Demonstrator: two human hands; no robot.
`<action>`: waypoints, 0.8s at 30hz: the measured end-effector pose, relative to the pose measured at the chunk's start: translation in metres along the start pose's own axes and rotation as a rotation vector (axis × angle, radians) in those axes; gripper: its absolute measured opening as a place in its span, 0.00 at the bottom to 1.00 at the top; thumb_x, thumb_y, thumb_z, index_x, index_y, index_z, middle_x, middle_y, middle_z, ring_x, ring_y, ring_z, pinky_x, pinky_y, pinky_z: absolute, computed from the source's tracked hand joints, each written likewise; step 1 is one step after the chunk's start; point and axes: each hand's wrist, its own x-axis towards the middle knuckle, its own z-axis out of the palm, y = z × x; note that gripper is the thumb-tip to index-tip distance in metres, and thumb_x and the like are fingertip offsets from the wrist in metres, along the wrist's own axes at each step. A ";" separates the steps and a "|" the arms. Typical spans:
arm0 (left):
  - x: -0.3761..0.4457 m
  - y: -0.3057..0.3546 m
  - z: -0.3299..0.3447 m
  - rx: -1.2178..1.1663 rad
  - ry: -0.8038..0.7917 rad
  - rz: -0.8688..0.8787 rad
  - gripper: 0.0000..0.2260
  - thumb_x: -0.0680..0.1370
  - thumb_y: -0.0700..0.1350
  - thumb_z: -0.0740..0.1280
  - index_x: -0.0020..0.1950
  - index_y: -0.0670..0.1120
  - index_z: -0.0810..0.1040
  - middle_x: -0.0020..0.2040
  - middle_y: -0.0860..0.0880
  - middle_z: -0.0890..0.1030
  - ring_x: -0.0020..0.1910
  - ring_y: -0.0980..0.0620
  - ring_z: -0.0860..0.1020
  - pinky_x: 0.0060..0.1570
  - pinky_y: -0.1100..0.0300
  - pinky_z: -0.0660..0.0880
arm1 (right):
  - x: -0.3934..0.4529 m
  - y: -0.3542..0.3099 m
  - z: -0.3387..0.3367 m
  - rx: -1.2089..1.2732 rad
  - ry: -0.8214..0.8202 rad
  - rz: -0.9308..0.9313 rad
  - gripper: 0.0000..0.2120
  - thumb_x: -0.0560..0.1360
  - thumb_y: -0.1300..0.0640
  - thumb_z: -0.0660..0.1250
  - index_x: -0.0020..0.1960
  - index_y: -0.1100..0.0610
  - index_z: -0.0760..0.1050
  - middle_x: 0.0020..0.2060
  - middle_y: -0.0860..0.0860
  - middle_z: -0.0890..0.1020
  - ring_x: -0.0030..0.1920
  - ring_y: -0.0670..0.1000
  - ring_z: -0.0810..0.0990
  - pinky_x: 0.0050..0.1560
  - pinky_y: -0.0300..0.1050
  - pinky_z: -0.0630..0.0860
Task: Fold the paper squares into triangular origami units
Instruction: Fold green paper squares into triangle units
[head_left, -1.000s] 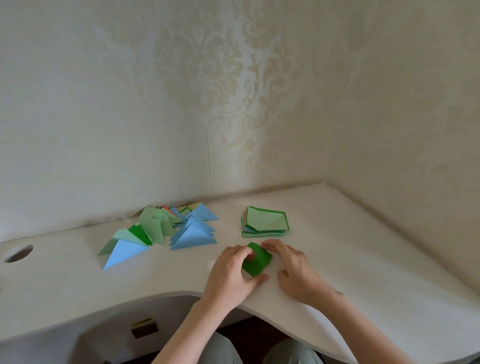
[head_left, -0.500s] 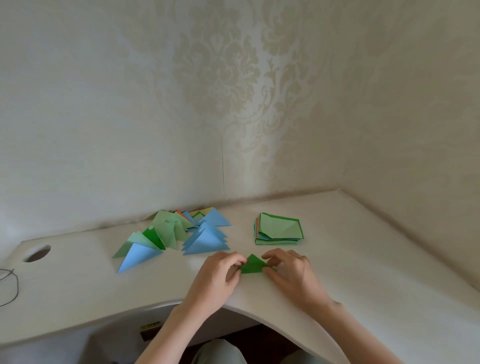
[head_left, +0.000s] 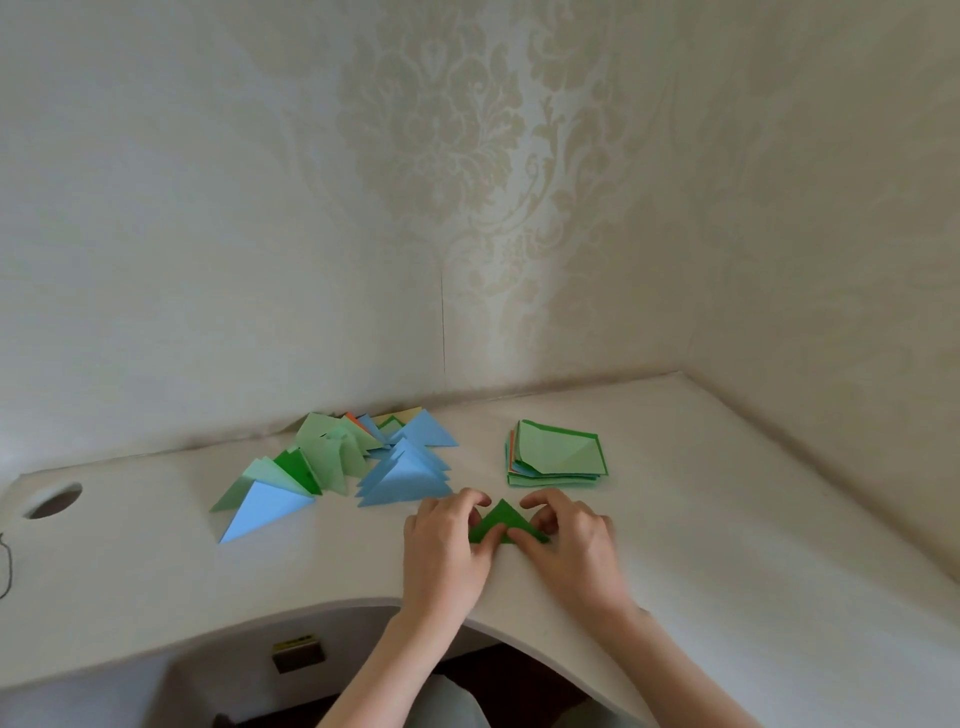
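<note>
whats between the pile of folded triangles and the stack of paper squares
In the head view, only bare white desk lies between the folded triangles and the stack of squares.

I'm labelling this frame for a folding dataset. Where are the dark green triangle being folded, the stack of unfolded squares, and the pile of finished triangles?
dark green triangle (head_left: 503, 519): head view, its upper face below the apex.
stack of unfolded squares (head_left: 563, 449): head view, top light green sheet.
pile of finished triangles (head_left: 402, 478): head view, a front blue triangle.

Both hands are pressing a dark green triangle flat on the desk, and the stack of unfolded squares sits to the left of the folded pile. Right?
Not quite. In the head view the stack of unfolded squares sits right of the folded pile. Both the left hand and right hand do press the dark green triangle.
</note>
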 end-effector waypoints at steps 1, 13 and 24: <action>0.000 -0.001 0.000 -0.012 0.002 -0.010 0.11 0.71 0.53 0.73 0.51 0.54 0.78 0.37 0.59 0.75 0.40 0.56 0.72 0.41 0.58 0.70 | 0.001 0.000 0.000 0.004 -0.006 0.016 0.14 0.68 0.46 0.73 0.50 0.45 0.75 0.33 0.38 0.75 0.40 0.43 0.75 0.51 0.49 0.73; 0.003 -0.010 -0.015 -0.289 -0.112 -0.122 0.10 0.72 0.37 0.72 0.49 0.50 0.79 0.40 0.56 0.79 0.44 0.61 0.76 0.49 0.63 0.74 | 0.012 0.001 -0.012 0.195 -0.145 0.154 0.15 0.66 0.58 0.76 0.49 0.49 0.75 0.37 0.44 0.77 0.35 0.42 0.73 0.39 0.31 0.70; -0.002 0.004 -0.015 -0.075 -0.070 -0.062 0.07 0.75 0.43 0.69 0.53 0.48 0.78 0.45 0.54 0.78 0.46 0.56 0.75 0.48 0.59 0.75 | 0.009 0.003 -0.015 0.236 -0.143 0.133 0.12 0.68 0.64 0.73 0.49 0.54 0.77 0.37 0.46 0.77 0.37 0.44 0.74 0.41 0.30 0.70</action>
